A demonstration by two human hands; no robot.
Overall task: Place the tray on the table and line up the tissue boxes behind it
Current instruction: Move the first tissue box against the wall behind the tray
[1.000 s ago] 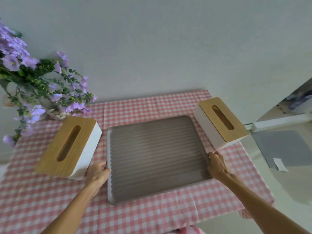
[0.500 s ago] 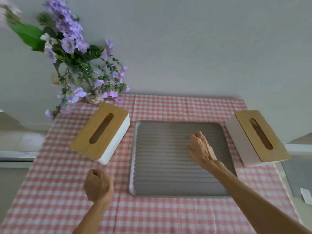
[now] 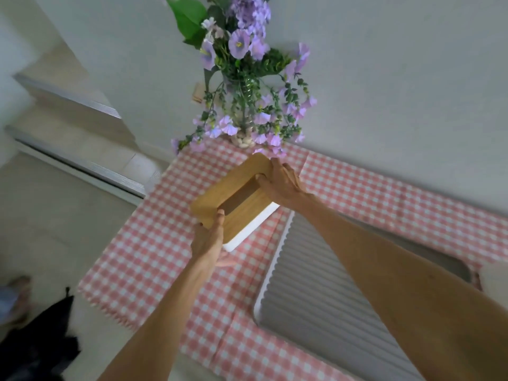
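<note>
The grey ribbed tray (image 3: 316, 292) lies flat on the pink checked tablecloth (image 3: 154, 243). Left of it is a white tissue box with a wooden lid (image 3: 233, 188), gripped at both ends. My left hand (image 3: 207, 240) holds its near end, thumb on the lid by the slot. My right hand (image 3: 283, 182) clasps its far end, thumb at the slot's other end. My right forearm crosses over the tray. At the right edge only a white corner of the second tissue box (image 3: 494, 279) shows.
A vase of purple flowers (image 3: 244, 105) stands at the table's back left corner, just behind the held box. The wall runs along the table's far side. Left of the table is the floor with a dark object (image 3: 41, 339).
Both hands left the tray and moved to the left tissue box, which they now grip at its two ends. The view has swung left and tilted.
</note>
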